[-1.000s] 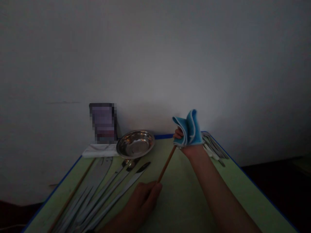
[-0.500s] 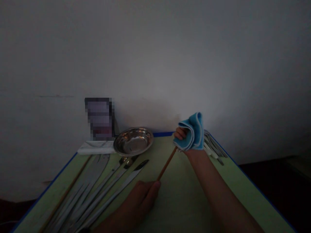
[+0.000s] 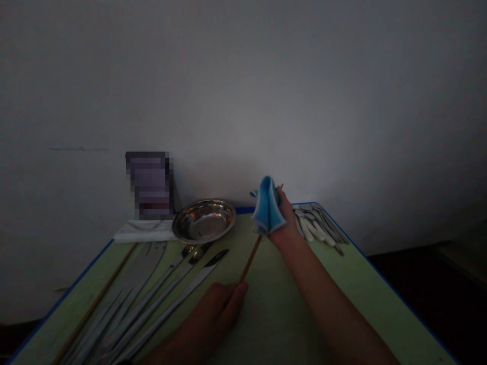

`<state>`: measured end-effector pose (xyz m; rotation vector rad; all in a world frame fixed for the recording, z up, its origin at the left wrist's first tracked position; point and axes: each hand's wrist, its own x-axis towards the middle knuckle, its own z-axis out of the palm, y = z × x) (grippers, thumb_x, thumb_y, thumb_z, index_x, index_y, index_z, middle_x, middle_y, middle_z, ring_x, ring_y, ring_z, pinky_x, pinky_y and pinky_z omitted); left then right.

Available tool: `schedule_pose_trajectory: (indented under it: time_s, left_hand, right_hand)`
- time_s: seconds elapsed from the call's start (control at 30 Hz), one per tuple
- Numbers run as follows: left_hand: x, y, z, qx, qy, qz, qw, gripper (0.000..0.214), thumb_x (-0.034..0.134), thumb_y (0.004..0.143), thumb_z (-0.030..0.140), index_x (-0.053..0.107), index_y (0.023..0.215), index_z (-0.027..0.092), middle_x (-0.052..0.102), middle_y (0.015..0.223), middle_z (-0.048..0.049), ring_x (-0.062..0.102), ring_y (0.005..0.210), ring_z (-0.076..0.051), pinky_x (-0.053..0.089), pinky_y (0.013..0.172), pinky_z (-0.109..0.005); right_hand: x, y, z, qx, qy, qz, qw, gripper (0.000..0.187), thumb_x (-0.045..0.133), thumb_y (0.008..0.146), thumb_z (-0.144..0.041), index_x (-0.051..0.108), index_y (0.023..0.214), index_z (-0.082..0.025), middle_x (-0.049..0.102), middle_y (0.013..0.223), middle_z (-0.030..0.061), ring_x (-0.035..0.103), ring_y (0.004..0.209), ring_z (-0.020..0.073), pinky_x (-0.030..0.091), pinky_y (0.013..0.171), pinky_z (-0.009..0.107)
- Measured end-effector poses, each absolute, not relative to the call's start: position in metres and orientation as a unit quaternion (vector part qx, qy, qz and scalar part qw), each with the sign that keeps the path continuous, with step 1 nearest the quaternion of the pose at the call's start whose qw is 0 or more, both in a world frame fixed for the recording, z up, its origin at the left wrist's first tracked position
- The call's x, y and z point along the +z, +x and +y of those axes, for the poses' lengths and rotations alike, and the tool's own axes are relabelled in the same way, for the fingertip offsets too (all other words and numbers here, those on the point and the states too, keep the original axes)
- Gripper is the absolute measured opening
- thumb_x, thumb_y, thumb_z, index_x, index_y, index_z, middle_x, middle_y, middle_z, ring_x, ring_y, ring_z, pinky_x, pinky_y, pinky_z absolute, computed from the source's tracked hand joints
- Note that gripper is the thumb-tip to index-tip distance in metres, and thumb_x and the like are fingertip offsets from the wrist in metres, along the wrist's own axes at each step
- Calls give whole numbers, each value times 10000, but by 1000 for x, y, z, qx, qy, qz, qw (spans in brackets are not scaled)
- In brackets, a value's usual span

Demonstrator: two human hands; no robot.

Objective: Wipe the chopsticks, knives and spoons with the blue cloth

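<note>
My left hand is closed on the near end of a thin wooden chopstick that slants up and to the right over the green table. My right hand is closed on a folded blue cloth wrapped round the chopstick's far end. The tip is hidden inside the cloth.
A steel bowl stands at the back centre beside a folded white cloth and a blurred container. Several long metal utensils and another chopstick fan out on the left. White-handled cutlery lies at the back right.
My right hand has shifted left with the cloth and turned, so the cloth now stands edge-on. More of the cutlery behind it shows. My left hand keeps hold of the chopstick.
</note>
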<state>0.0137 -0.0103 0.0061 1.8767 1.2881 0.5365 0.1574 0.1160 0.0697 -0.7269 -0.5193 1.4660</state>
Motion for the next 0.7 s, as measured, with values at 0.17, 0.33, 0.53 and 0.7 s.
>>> schedule_pose_trajectory:
  time_s: [0.17, 0.33, 0.53, 0.7]
  left_hand:
    - [3, 10, -11, 202, 748, 510, 373, 432, 266, 920, 448, 451, 619, 199, 457, 577, 26, 494, 599, -149, 364, 577, -238]
    - [5, 9, -9, 178, 762, 503, 368, 462, 220, 928, 452, 484, 654, 189, 493, 630, 17, 524, 668, -156, 380, 658, -256]
    - [8, 7, -11, 151, 769, 505, 362, 472, 210, 934, 459, 490, 672, 184, 513, 679, 9, 533, 710, -160, 384, 699, -264]
    - [9, 9, -12, 138, 782, 493, 355, 471, 203, 937, 449, 521, 719, 178, 536, 689, 1, 536, 703, -157, 383, 705, -266]
  right_hand:
    - [84, 192, 121, 647, -201, -205, 706, 509, 215, 899, -460, 585, 644, -223, 477, 420, -46, 437, 372, 90, 374, 379, 195]
    - [69, 213, 137, 650, -146, -243, 705, 515, 218, 875, -514, 465, 532, -221, 440, 426, -51, 392, 358, 78, 327, 347, 182]
    - [53, 229, 159, 676, -56, -326, 659, 420, 443, 819, -464, 379, 490, -212, 352, 388, -81, 294, 318, 67, 288, 311, 171]
    - [57, 213, 144, 698, 25, -340, 630, 457, 504, 789, -452, 289, 470, -206, 237, 406, -89, 202, 348, 68, 259, 320, 167]
